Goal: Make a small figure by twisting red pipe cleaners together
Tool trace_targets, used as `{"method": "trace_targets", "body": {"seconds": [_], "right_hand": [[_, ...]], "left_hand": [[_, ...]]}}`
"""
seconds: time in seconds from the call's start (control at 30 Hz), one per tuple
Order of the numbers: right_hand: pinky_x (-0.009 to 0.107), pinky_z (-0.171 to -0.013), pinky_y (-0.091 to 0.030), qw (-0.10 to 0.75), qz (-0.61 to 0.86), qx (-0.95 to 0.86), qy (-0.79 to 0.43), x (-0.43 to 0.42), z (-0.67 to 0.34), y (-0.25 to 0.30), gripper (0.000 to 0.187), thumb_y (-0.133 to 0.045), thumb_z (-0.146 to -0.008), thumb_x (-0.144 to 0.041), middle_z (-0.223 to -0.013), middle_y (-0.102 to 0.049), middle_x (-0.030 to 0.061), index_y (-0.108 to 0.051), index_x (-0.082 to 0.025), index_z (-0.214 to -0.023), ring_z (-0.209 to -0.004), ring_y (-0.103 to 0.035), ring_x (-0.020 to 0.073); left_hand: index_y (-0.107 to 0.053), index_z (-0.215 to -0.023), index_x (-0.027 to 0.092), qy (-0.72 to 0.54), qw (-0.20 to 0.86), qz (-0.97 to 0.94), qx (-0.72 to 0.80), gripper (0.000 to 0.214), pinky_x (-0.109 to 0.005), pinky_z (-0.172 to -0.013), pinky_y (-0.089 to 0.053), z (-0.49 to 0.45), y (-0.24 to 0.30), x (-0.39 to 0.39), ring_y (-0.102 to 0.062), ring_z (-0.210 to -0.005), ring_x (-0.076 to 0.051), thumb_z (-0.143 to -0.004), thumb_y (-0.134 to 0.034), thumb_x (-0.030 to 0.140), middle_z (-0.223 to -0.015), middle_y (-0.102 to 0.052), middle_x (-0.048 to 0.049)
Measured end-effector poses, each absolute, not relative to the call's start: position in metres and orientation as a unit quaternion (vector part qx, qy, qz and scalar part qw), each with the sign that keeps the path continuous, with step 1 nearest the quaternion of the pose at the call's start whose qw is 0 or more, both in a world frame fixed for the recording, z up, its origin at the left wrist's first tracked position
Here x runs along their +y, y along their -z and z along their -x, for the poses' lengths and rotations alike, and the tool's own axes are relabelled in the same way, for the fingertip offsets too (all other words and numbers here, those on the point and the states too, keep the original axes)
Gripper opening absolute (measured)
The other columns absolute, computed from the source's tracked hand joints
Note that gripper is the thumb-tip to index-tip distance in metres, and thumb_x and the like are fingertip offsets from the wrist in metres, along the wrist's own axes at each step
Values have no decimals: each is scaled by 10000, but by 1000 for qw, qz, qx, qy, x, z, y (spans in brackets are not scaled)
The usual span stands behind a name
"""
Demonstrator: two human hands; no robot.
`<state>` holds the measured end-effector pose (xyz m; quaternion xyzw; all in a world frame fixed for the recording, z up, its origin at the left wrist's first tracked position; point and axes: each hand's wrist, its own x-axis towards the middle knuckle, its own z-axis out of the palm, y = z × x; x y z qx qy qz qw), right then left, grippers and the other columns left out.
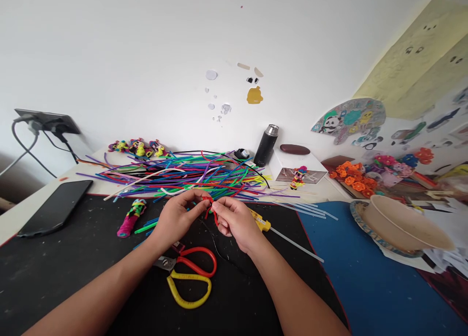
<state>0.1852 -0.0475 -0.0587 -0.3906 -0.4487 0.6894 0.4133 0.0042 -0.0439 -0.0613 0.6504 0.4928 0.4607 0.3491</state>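
Observation:
My left hand (179, 214) and my right hand (236, 220) meet over the black mat (73, 267), both pinching a short red pipe cleaner (209, 205) that is bent into a loop between the fingertips. A big heap of coloured pipe cleaners (190, 176) lies just beyond my hands. Below my wrists are red-handled scissors (195, 263) and yellow-handled scissors (190, 289). A yellow glue gun (260, 220) sits under my right hand with a clear glue stick (296, 244) pointing right.
A dark phone (54, 207) lies at the left and a wrapped pink bundle (130, 218) near it. A black flask (266, 145), small figures (141, 148), a paper bowl (402, 224) on the blue mat (365, 277), and orange craft flowers (353, 177) stand around.

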Motion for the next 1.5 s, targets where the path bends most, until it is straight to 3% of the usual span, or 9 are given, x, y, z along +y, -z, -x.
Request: {"method": "trace_targets", "body": {"seconds": [0.37, 0.87, 1.07, 1.33, 1.5], "right_hand": [[212, -388, -218, 415, 386, -456, -686, -46, -184, 63, 455, -805, -774, -587, -509, -431, -106, -574, -197, -814, -397, -380, 63], [223, -392, -250, 415, 405, -496, -647, -44, -184, 67, 449, -762, -810, -614, -523, -441, -102, -577, -205, -822, -395, -383, 71], [232, -405, -316, 417, 423, -553, -585, -42, -185, 75, 354, -691, -901, -545, -588, -522, -72, -609, -203, -867, -411, -413, 78], [244, -444, -305, 431, 455, -585, -515, -44, -185, 75, 275, -682, -917, -487, -615, -529, -53, -636, -221, -863, -455, -429, 99], [246, -459, -329, 432, 450, -590, -512, -46, -184, 75, 268, -660, -933, -484, -678, -580, -32, -637, -222, -882, -480, -451, 103]], "left_hand": [[-739, -922, 184, -494, 493, -561, 445, 332, -271, -632, -500, -9, 62, -43, -614, -682, -164, -833, -805, 497, -771, -694, -19], [-783, -857, 181, -514, 549, -488, 444, 306, -254, -563, -465, -12, 68, -41, -560, -596, -130, -756, -866, 458, -757, -709, -23], [-802, -827, 185, -519, 590, -445, 429, 309, -239, -544, -446, -13, 65, -43, -551, -592, -119, -697, -917, 440, -710, -682, -11], [-786, -833, 191, -502, 536, -505, 453, 294, -248, -551, -451, -9, 67, -41, -537, -599, -128, -751, -871, 460, -748, -682, -14], [-785, -789, 185, -502, 582, -464, 440, 289, -249, -540, -445, -11, 66, -42, -542, -592, -133, -725, -886, 448, -695, -660, -18]]}}
